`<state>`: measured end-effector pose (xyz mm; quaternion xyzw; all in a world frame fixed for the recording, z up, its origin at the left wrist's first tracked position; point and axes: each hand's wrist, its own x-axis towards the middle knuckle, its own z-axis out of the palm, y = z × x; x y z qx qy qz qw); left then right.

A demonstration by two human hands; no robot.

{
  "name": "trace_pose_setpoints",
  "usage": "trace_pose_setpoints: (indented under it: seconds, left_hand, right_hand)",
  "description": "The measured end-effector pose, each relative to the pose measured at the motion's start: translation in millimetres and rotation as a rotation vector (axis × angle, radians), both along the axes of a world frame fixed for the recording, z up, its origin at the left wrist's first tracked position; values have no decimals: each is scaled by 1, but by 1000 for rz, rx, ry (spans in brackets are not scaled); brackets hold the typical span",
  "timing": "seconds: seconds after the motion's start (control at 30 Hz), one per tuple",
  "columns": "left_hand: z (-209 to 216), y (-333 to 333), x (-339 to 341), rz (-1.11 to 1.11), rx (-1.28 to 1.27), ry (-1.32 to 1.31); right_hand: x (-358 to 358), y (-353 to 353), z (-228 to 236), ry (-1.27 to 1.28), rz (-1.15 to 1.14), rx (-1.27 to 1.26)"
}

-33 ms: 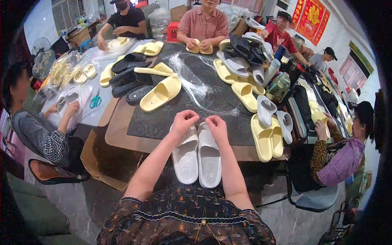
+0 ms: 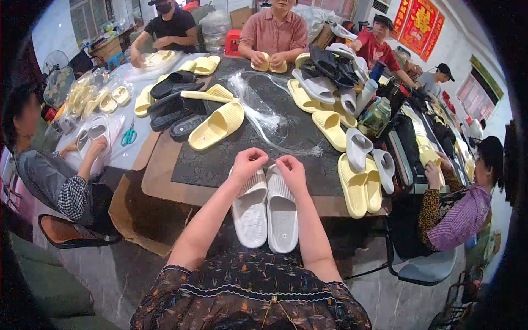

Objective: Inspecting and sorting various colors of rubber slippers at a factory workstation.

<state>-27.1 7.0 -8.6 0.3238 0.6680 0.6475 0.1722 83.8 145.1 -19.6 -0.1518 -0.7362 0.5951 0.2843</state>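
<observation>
A pair of light grey slide sandals lies side by side at the near edge of the table, heels toward me: the left sandal (image 2: 251, 217) and the right sandal (image 2: 282, 220). Over their ribbed straps my left hand (image 2: 249, 166) is closed in a pinch. Close beside it, my right hand (image 2: 291, 171) pinches too, fingertips almost meeting the left ones. Whatever the fingers hold is too small to make out. Just beyond my hands, a bundle of thin clear strands (image 2: 257, 113) spreads over the dark mat (image 2: 206, 165).
A yellow slide (image 2: 217, 126) and black slides (image 2: 175, 104) lie to the left. On the right are yellow slides (image 2: 355, 190), grey slides (image 2: 358, 148) and a glass jar (image 2: 377, 116). Teal scissors (image 2: 128, 136) rest on the left table. Several co-workers sit around, handling slides.
</observation>
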Motion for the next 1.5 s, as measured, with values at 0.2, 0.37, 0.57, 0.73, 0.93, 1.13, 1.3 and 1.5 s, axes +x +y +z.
trace_pose_setpoints:
  seconds: [0.2,0.37,0.57,0.73,0.93,1.13,1.3,1.5]
  left_hand:
    - [-3,2,-1,-30,-31,17]
    - [-12,2,-9,-88,-52,-8]
    - [-4,4,-2,43,32,-14]
    - [-4,1,7,-48,-68,57]
    - [0,-1,0,37,18,-34]
    - [-4,4,-4,27,46,16]
    - [-5,5,3,-87,-35,42]
    - [-9,2,-2,90,29,30]
  right_hand:
    - [-2,0,-4,-17,-7,-15]
    - [-6,2,-6,-50,37,8]
    - [-5,7,-13,34,-52,-37]
    - [2,-1,-7,-44,60,2]
    - [-2,-1,-2,3,43,-1]
    - [-8,4,-6,5,-49,-24]
    - [-3,5,-12,-23,62,23]
    - [-3,0,-7,2,-11,-12]
